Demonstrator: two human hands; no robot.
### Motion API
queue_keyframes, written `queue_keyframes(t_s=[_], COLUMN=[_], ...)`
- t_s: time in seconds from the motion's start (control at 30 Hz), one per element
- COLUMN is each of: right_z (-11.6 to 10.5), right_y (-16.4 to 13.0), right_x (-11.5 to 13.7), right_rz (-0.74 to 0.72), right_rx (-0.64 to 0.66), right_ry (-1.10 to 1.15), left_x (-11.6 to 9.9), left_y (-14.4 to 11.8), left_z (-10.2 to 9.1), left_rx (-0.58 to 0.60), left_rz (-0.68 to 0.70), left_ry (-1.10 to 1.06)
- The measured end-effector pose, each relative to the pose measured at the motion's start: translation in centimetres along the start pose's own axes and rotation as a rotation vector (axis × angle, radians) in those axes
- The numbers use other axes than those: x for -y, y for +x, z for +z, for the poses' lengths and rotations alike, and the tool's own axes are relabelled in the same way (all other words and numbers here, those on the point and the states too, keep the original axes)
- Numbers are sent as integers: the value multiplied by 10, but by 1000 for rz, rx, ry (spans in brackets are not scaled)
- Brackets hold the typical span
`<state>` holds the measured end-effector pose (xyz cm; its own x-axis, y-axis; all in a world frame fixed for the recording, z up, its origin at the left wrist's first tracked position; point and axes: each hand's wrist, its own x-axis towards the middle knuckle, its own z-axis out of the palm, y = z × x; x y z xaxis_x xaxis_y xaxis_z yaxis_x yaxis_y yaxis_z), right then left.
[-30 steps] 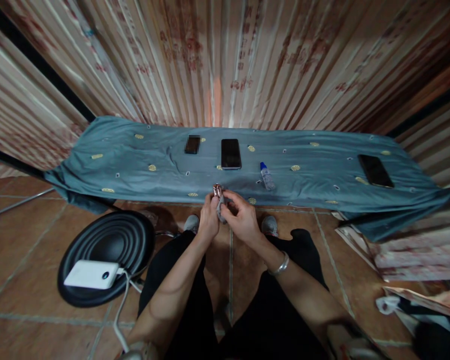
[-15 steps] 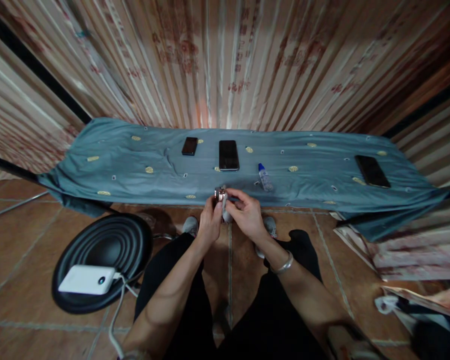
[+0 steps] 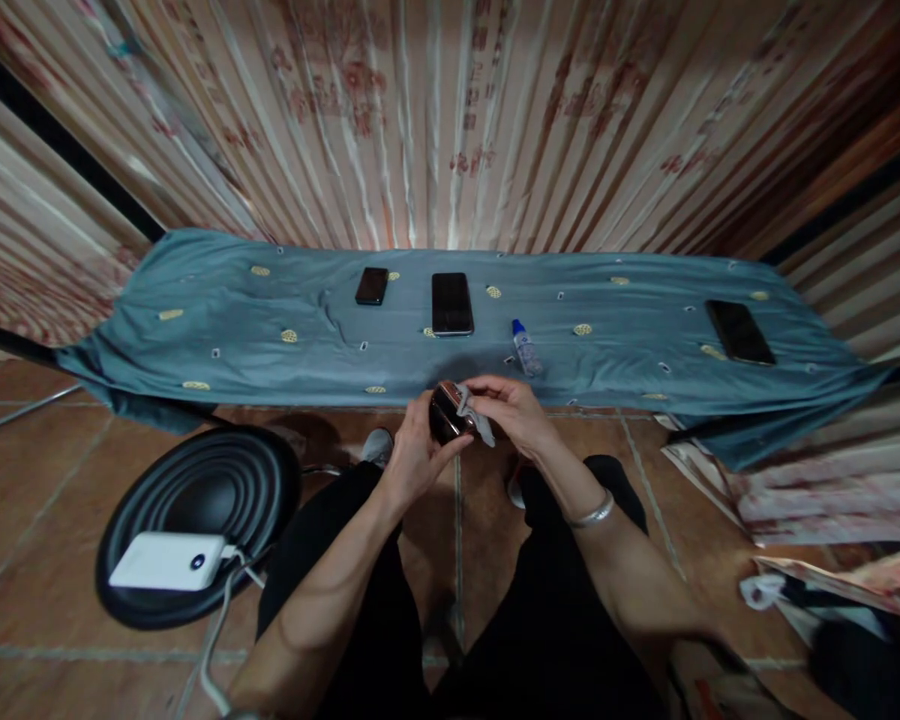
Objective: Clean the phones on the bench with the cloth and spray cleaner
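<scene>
My left hand (image 3: pixel 414 452) grips a small shiny dark object with a copper-coloured edge (image 3: pixel 444 416), fingers behind it and thumb along its lower side. Its exact kind I cannot make out. Pinched in my right hand (image 3: pixel 516 412) is a small grey cloth (image 3: pixel 482 424), pressed against the right side of the shiny object. Both hands are at the front edge of a low bench covered with a blue-green patterned sheet (image 3: pixel 315 365). Just beyond my right hand lies a small clear bottle with a blue cap (image 3: pixel 526 350).
On the sheet lie a dark phone (image 3: pixel 451 304), a smaller dark device (image 3: pixel 372 286) and another dark phone (image 3: pixel 740 332) at the right. A black ribbed round stool (image 3: pixel 270 480) at the left carries a white power bank (image 3: pixel 166 561) with a cable (image 3: pixel 223 625). Curtains (image 3: pixel 420 130) hang behind.
The shiny object has turned from edge-on so that its dark face shows. The grey cloth now lies across its right side, with the right hand moved slightly right. The view has shifted a little.
</scene>
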<state>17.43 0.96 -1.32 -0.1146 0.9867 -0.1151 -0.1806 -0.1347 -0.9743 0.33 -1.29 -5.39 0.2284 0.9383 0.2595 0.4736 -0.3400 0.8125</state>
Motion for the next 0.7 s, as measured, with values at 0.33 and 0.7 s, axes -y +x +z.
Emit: queue_keyframes(t_s=[0.33,0.7], right_z=[-10,-15], right_y=[-2,10], right_x=[4,-8], right_rz=[65,42], right_rx=[0,-54], right_ry=[-155,-155], left_x=[-9,-8], left_y=[-8,-9], left_z=[6,12], left_rx=[124,144], left_rz=[42,82], left_ry=[38,75])
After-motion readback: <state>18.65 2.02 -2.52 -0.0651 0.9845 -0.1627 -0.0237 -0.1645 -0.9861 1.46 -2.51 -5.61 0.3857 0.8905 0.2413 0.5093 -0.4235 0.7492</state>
